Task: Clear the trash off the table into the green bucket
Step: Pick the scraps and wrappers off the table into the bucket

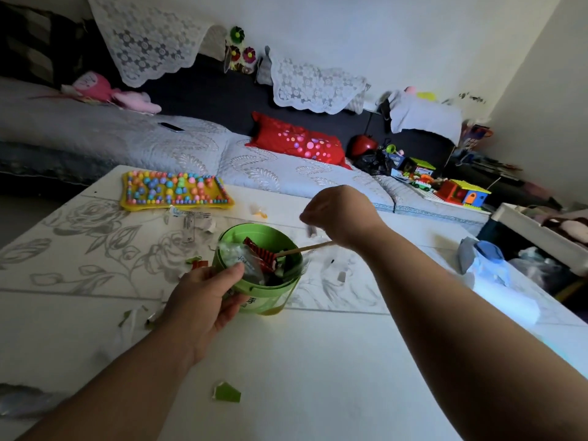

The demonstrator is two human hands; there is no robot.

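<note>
Head view: the green bucket (270,300) stands at the centre of the frame on the white bench (318,361), stuffed with wrappers, with a wooden stick (305,248) jutting over its right rim. The left hand (203,303) grips the bucket's near-left wall, fingers curled round it and thumb on the rim. The right hand (337,214) hovers just upper right of the bucket, its fingers curled under and hidden; whether they hold anything cannot be told. Torn wrappers (194,219) lie beyond the bucket, a green scrap (227,392) at lower centre. A yellow bead tray (175,192) sits upper left.
</note>
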